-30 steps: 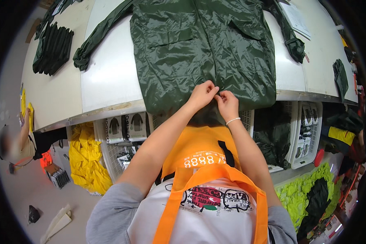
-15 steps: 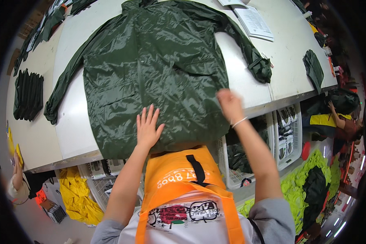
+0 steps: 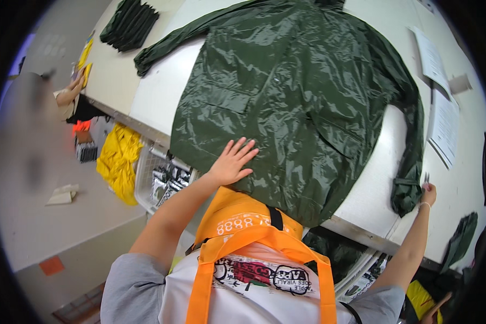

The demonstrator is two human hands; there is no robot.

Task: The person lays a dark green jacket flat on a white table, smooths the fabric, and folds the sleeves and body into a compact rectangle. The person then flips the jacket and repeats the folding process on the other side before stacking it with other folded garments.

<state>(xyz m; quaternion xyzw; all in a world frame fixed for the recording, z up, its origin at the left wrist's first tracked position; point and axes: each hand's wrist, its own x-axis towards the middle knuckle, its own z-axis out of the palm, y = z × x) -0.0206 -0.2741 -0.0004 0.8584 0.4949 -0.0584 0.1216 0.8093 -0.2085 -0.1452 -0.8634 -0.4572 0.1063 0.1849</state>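
Jacket [image 3: 297, 97], dark green and shiny, one only, lies spread before us in the head view across the pale worktop [image 3: 154, 100], two sleeves out to either side, two pocket flaps showing, the hem hanging past the near edge. To its upper left we count one row of folded dark garments [image 3: 129, 26]; to its right, two printed papers [image 3: 443, 127], and nearer the right-hand end, one folded dark piece [image 3: 459, 243]. Below the worktop we make out one heap of yellow material [image 3: 119, 164] and, beside it, one white crate [image 3: 142, 175] of small packages; more crate rims at the right are too covered to count.

Our left hand [image 3: 233, 162] lies palm down on the jacket near its lower left hem, fingers spread wide, gripping nothing. Our right hand [image 3: 429, 195] is well apart from it, just beside the cuff of the right sleeve, fingers bunched at one small pointed tool [image 3: 426, 177]; we cannot tell whether they have closed on it.
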